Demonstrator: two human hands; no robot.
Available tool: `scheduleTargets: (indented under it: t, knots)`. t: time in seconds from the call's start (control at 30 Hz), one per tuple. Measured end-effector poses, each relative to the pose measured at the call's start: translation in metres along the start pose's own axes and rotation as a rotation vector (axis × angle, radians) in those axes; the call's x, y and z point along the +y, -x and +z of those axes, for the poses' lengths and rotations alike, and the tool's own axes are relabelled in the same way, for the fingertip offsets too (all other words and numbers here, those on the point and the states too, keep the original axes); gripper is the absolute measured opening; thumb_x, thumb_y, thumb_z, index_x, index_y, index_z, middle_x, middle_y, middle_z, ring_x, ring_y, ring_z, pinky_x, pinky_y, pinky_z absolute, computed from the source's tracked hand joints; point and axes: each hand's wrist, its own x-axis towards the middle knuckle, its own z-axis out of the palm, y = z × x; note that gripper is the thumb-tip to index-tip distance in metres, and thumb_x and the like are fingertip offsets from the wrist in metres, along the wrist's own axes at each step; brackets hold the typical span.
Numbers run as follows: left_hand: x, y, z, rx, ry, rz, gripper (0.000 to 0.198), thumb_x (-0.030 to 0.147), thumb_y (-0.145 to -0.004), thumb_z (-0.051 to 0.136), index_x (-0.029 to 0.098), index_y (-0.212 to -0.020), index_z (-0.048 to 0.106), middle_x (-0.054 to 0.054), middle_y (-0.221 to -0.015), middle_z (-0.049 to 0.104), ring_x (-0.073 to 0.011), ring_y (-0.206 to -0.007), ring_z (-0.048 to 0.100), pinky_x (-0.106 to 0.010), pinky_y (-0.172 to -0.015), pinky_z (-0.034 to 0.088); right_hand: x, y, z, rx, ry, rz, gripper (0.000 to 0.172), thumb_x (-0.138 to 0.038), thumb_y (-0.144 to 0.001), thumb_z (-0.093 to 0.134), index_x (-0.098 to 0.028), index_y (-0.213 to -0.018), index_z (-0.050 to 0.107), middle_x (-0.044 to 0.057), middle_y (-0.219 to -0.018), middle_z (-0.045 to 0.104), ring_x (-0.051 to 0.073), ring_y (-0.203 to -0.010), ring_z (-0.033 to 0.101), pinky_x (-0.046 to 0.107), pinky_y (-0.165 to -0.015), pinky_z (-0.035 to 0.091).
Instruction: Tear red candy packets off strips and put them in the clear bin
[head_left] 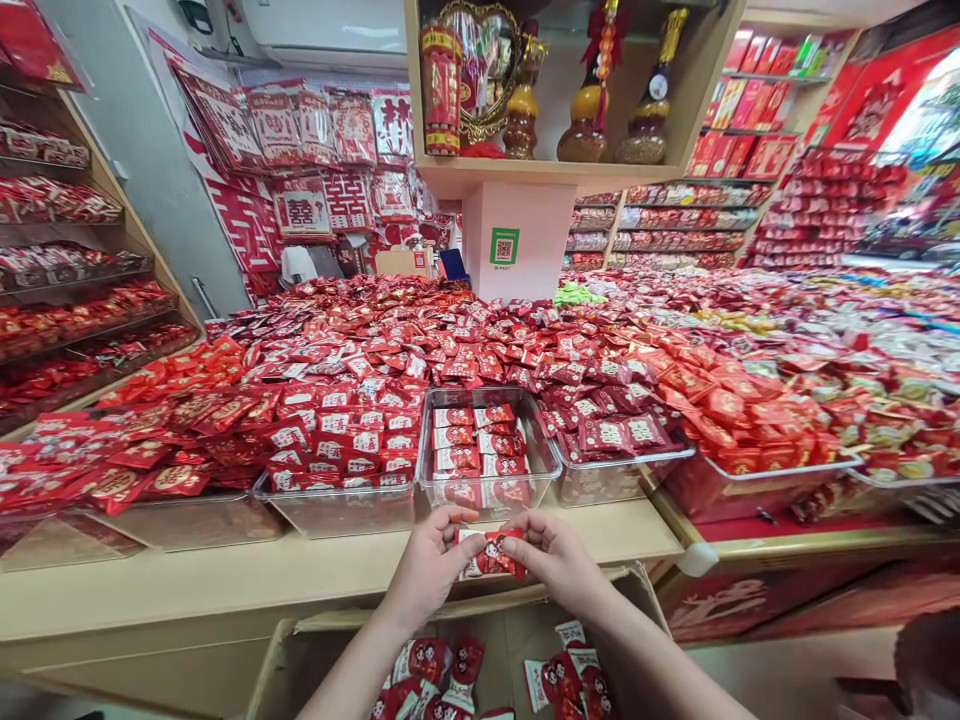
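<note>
Between my two hands is a red and white candy packet [491,553] printed with cartoon figures. The thumb and fingers of my left hand [441,550] pinch its left end, while my right hand [553,552] grips the right end the same way. Just beyond them stands a clear plastic bin [487,498] with similar packets [456,437] laid flat in two columns. Below my forearms, an open cardboard box [300,640] holds more loose packets [427,665] of the same look.
Heaped bins of red packets flank the clear bin, including dark red ones [615,425] and orange-red ones [750,410] to the right. A wooden ledge [187,575] runs along the front. Behind, a white pillar [517,215] carries a display shelf [495,172].
</note>
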Motion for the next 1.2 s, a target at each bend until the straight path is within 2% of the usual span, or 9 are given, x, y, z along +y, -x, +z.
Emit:
scheduleTargets:
  t: [0.17,0.3,0.43,0.63,0.7,0.8,0.93,1.07,1.2]
  knots:
    - [0.002,0.002,0.002,-0.048,-0.032,-0.019,0.026,0.027,-0.065,0.063,0.016,-0.086,0.053,0.001,-0.069,0.06,-0.0125,-0.062,0.055,-0.022,-0.057,0.043,0.003,0.004,0.005,-0.05,0.02,-0.024,0.038,-0.033,-0.063,0.065,-0.02,-0.093,0.045,0.001,-0.078,0.059,0.014,-0.071,0.055,0.025,-0.063,0.043]
    - [0.001,0.002,0.003,-0.162,-0.04,-0.04,0.029,0.023,-0.065,0.063,0.017,-0.091,0.053,-0.001,-0.078,0.061,-0.0146,-0.069,0.057,-0.025,-0.064,0.044,0.005,0.006,0.006,-0.027,0.109,-0.009,0.031,-0.032,-0.064,0.063,-0.021,-0.087,0.045,-0.001,-0.07,0.058,0.015,-0.068,0.055,0.025,-0.06,0.042]
    - [-0.001,0.003,0.002,-0.143,-0.069,-0.033,0.027,0.022,-0.066,0.063,0.017,-0.091,0.053,0.0,-0.075,0.061,-0.0142,-0.068,0.056,-0.024,-0.063,0.042,0.003,0.006,0.005,-0.057,0.083,-0.008,0.03,-0.029,-0.064,0.062,-0.021,-0.087,0.045,-0.002,-0.068,0.058,0.015,-0.068,0.056,0.025,-0.06,0.042]
    - [0.001,0.005,0.002,-0.165,-0.005,-0.085,0.03,0.026,-0.064,0.065,0.019,-0.09,0.053,0.002,-0.072,0.059,-0.0126,-0.065,0.054,-0.022,-0.059,0.042,0.004,0.005,0.003,-0.158,-0.13,0.086,0.036,-0.028,-0.06,0.066,-0.021,-0.086,0.042,-0.003,-0.069,0.059,0.012,-0.062,0.056,0.022,-0.055,0.04]
    - [0.002,0.005,0.002,-0.176,-0.01,-0.084,0.029,0.025,-0.064,0.065,0.019,-0.09,0.053,0.002,-0.072,0.058,-0.0117,-0.063,0.053,-0.021,-0.059,0.042,0.004,0.006,0.003,-0.175,-0.1,0.073,0.036,-0.028,-0.061,0.065,-0.022,-0.088,0.042,-0.002,-0.07,0.06,0.013,-0.063,0.056,0.023,-0.055,0.04]
    - [0.003,0.004,0.001,-0.167,-0.023,-0.083,0.028,0.027,-0.067,0.062,0.019,-0.092,0.052,0.001,-0.076,0.056,-0.012,-0.064,0.052,-0.022,-0.056,0.044,-0.008,0.005,-0.003,-0.101,0.171,-0.028,0.03,-0.03,-0.066,0.06,-0.021,-0.092,0.047,0.0,-0.072,0.061,0.015,-0.065,0.056,0.023,-0.055,0.04]
    - [0.002,0.003,0.001,-0.158,-0.065,-0.108,0.028,0.029,-0.068,0.06,0.02,-0.093,0.052,0.001,-0.076,0.054,-0.012,-0.061,0.05,-0.021,-0.049,0.044,-0.048,-0.015,-0.022,0.096,0.705,-0.229,0.015,-0.03,-0.074,0.05,-0.019,-0.077,0.059,0.003,-0.073,0.063,0.015,-0.066,0.056,0.023,-0.058,0.039]
    - [-0.003,0.001,0.001,-0.176,-0.121,-0.132,0.027,0.029,-0.069,0.059,0.018,-0.093,0.052,0.002,-0.071,0.052,-0.0113,-0.059,0.049,-0.021,-0.049,0.044,-0.077,-0.062,-0.036,0.035,1.077,-0.245,0.017,-0.018,-0.073,0.047,-0.018,-0.073,0.063,0.005,-0.074,0.066,0.016,-0.069,0.058,0.023,-0.062,0.039]
    - [-0.009,0.0,-0.001,-0.174,-0.142,-0.14,0.028,0.03,-0.07,0.058,0.017,-0.093,0.05,0.001,-0.073,0.052,-0.0105,-0.057,0.048,-0.021,-0.047,0.043,-0.068,-0.112,-0.031,-0.093,1.416,-0.162,0.019,-0.015,-0.07,0.048,-0.016,-0.078,0.064,0.009,-0.078,0.066,0.02,-0.074,0.06,0.024,-0.062,0.041]
